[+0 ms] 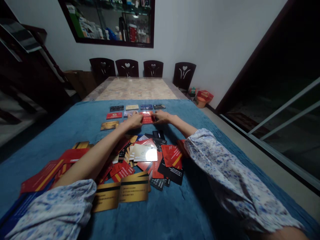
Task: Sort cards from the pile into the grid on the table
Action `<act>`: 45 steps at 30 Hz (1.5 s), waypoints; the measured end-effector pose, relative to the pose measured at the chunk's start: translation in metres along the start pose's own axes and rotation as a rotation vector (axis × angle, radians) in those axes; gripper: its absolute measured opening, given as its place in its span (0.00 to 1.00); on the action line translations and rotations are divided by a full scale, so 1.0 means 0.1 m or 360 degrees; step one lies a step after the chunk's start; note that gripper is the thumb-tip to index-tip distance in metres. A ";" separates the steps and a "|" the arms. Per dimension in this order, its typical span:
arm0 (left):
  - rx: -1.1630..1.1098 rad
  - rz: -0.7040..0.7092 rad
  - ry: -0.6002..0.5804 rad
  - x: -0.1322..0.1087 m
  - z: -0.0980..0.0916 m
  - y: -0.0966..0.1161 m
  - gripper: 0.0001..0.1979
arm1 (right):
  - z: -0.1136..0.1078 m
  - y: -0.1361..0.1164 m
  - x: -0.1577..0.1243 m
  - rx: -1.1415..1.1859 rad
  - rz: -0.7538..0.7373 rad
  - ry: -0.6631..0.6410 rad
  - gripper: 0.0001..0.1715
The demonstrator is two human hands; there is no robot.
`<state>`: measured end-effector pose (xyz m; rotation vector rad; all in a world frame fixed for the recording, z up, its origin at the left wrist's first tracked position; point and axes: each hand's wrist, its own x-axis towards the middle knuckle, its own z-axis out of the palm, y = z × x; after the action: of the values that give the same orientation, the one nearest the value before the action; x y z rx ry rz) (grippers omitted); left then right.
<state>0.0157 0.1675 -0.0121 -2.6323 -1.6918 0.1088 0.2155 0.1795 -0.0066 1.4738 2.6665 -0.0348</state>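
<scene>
Both my hands reach out over the blue cloth. A small set of red cards (148, 119) lies between them, its top catching a bright glare. My left hand (135, 120) is closed at the left edge of these cards, and my right hand (161, 117) closes on their right edge. Beside my left hand sit a pale card (126, 114), a red card stack (114, 115) and a gold card stack (109, 125). Behind the hands runs a row with a black stack (116, 108), a cream stack (132, 107), a blue stack (146, 107) and another dark stack (159, 106).
Under my forearms spreads a loose heap of mixed cards, with a whitish card (143, 152) on top and gold cards (134, 189) nearest me. The blue cloth (175, 206) covers the near table; the bare tabletop (137, 88) shows beyond. Several dark chairs (153, 68) stand behind.
</scene>
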 end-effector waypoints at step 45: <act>-0.0294 0.0216 0.0179 -0.32 -0.03 0.43 0.09 | 0.06 0.14 -0.54 0.0055 0.0047 0.0158 0.22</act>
<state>0.0416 0.1212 -0.0092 -2.8227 -1.5579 -0.2010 0.2562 0.1404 -0.0075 1.5649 2.7336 -0.0056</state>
